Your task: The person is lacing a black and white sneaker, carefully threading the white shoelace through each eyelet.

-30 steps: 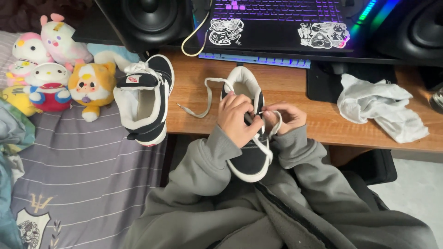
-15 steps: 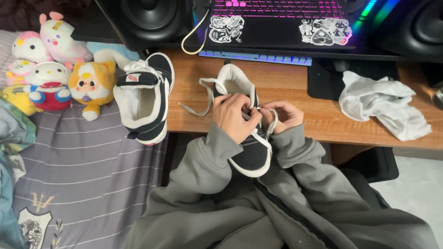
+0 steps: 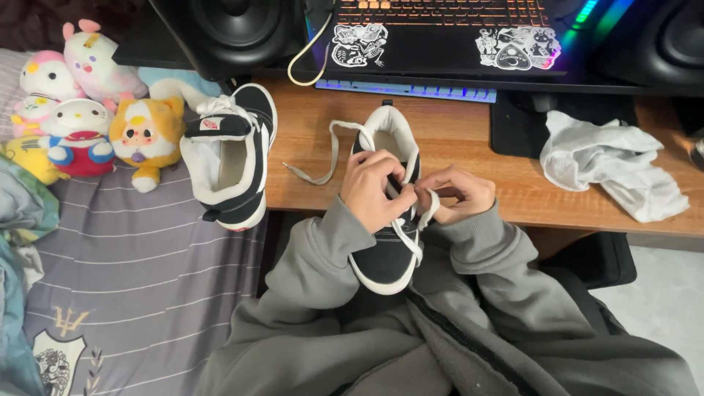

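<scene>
A black sneaker with a white sole (image 3: pixel 387 253) lies with its heel on the wooden desk (image 3: pixel 469 139) and its toe over my lap. My left hand (image 3: pixel 370 189) covers its lacing area and pinches the white shoelace (image 3: pixel 331 150), whose free end trails left across the desk. My right hand (image 3: pixel 455 194) is closed on the other part of the lace right beside the left hand. A second matching sneaker (image 3: pixel 227 165) rests on its side at the desk's left edge, partly on the bed.
Several plush toys (image 3: pixel 95 110) sit on the striped bedcover (image 3: pixel 125 279) at left. A crumpled white cloth (image 3: pixel 612 165) lies on the desk at right. A laptop with stickers (image 3: pixel 440 40), a lit keyboard and two black speakers (image 3: pixel 235 29) stand along the back.
Both hands stayed on the sneaker, shifting slightly as they work the lace. The view tilted a little, so the desk items sit higher in frame.
</scene>
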